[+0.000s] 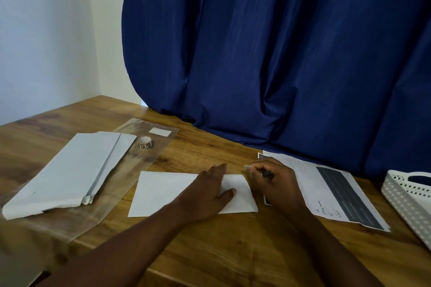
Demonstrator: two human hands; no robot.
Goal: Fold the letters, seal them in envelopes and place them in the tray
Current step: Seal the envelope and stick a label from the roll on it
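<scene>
The envelope [168,193] is lying flat on the wooden table [233,251] in front of me, white and blank on its upper face, long side running left to right. My left hand [210,196] is pressing down on its right half, fingers straight and together, thumb spread out toward the right edge. Just beside it, my right hand [272,184] is sitting at the envelope's right end with its fingers curled in, pinching a small thin object [247,167] between the fingertips; I cannot tell what it is, as it is too small and blurred.

Under my right wrist and stretching away to the right, the printed letters [335,193] are lying flat in a loose stack, white with a dark panel down one side. At the far right edge the white perforated tray [403,196] is standing on the table, only partly in view.

To my left, a thick pile of envelopes [70,170] in an opened white wrapper is resting on a clear plastic sleeve [140,161] that is spread over the table. Farther back on that sleeve a small roll of tape [145,142] is sitting just beside the pile's far corner. Behind everything, a dark blue curtain [279,53] is hanging down to the table's back edge, with a pale wall [46,30] to its left.
</scene>
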